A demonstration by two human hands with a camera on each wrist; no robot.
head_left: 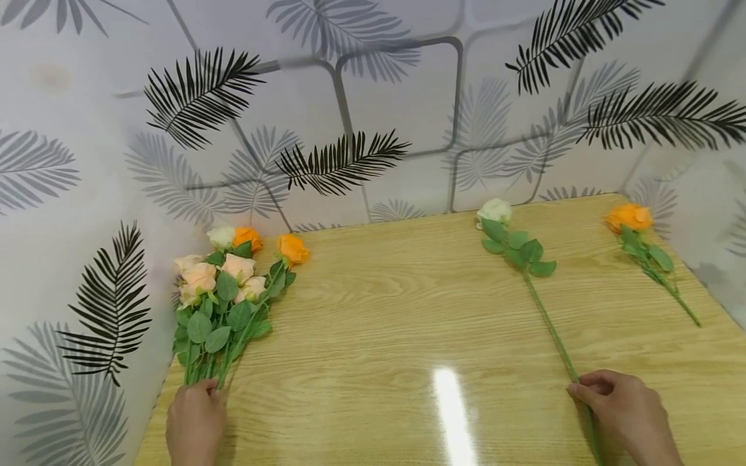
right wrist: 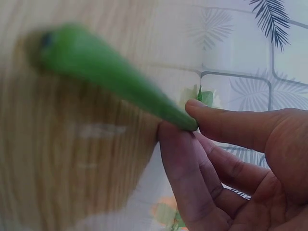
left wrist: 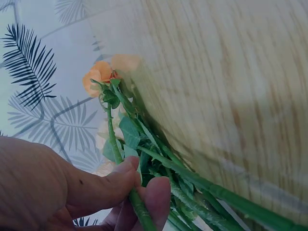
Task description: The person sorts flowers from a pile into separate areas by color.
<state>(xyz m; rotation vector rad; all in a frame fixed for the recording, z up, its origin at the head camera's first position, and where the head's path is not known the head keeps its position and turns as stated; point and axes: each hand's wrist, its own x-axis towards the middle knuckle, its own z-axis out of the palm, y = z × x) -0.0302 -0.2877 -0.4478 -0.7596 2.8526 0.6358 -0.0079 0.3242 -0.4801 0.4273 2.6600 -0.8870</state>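
left hand [head_left: 195, 417] pinches bunched rose stem [left wrist: 113, 139], right hand [head_left: 628, 408] white rose stem [right wrist: 111, 73], both likely light, stiff, best gripped low.

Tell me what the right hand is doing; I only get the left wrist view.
Observer: The right hand pinches the stem of a white rose.
Operator: Say where its bloom is.
Observer: The bloom is by the far edge of the table.
Operator: Name whatever lies further right on the table.
Observer: A single orange rose, with neither hand touching it.
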